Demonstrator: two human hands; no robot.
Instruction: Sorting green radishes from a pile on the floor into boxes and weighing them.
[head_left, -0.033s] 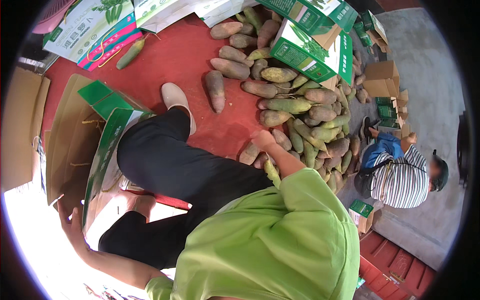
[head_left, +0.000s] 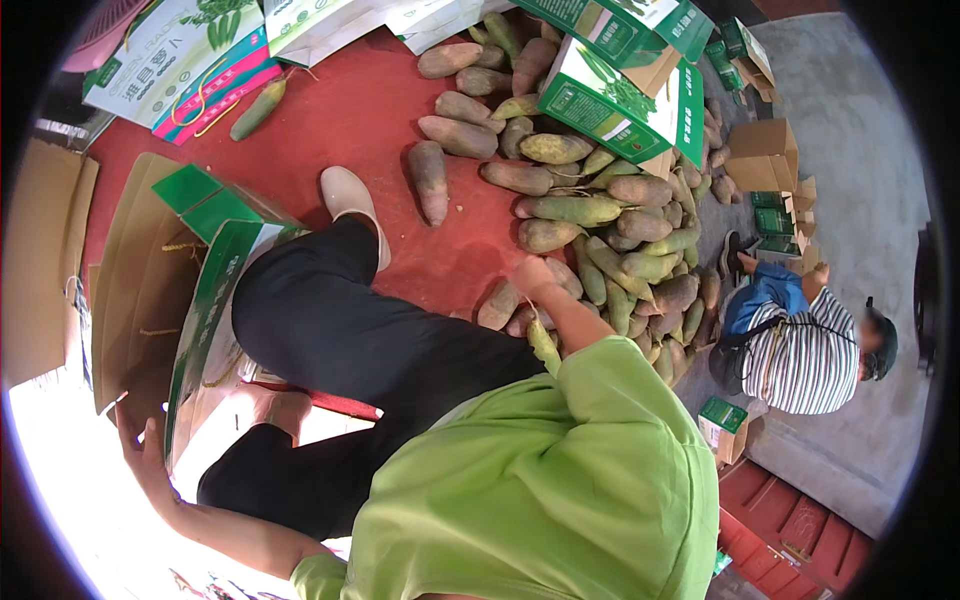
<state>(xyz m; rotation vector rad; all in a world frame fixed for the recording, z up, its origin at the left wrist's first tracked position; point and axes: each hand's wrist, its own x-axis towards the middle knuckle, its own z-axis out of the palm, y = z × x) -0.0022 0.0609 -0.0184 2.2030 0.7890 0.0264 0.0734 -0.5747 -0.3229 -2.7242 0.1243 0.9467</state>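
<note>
My left hand [head_left: 150, 455] grips the near edge of an open cardboard box [head_left: 140, 270], with thumb and fingers apart over the rim. The box is brown inside, with green and white printed sides, and stands against my bent leg. My right hand [head_left: 535, 275] reaches the near-left border of a pile of large radishes [head_left: 570, 210], some green, some dull purple-brown with soil. Its fingers are blurred, and I cannot see whether they hold a radish. One thin green radish [head_left: 543, 345] lies just below my right wrist, partly behind my sleeve.
Printed cartons [head_left: 190, 65] line the far side, with one radish [head_left: 260, 108] beside them. A green carton [head_left: 620, 105] rests at the pile's far edge. On the right, a person in a striped shirt [head_left: 800, 360] sits near small boxes [head_left: 762, 155]. Red floor [head_left: 300, 120] lies ahead.
My right hand has shifted slightly right, closer to the radish pile. My left hand and the box stay where they were.
</note>
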